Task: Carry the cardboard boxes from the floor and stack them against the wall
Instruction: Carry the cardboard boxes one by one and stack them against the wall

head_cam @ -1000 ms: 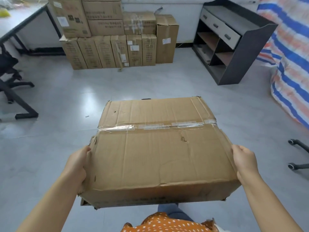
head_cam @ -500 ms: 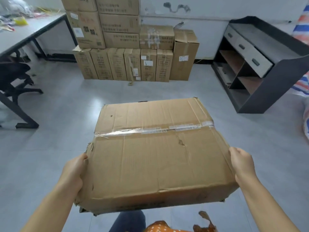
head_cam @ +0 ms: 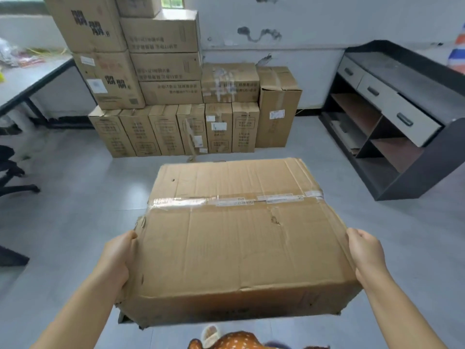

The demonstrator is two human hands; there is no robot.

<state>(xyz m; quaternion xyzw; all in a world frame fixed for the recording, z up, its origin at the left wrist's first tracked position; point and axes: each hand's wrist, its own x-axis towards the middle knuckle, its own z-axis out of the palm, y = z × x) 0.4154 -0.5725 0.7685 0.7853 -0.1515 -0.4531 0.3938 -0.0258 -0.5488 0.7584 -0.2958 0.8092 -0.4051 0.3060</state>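
Cardboard fills the head view: a large taped box (head_cam: 241, 238) is carried off the floor (head_cam: 63, 210), between the two hands. The left hand (head_cam: 117, 258) presses its left side, fingers hidden beneath; the right hand (head_cam: 364, 250) curls round its right edge. Compared with a moment earlier, the stacked boxes (head_cam: 176, 96) against the wall (head_cam: 302, 21) stand closer and larger. A dark shelf unit (head_cam: 392, 122) stands to the right, holding flat items on a lower shelf. A counter (head_cam: 30, 79) at left carries clutter.
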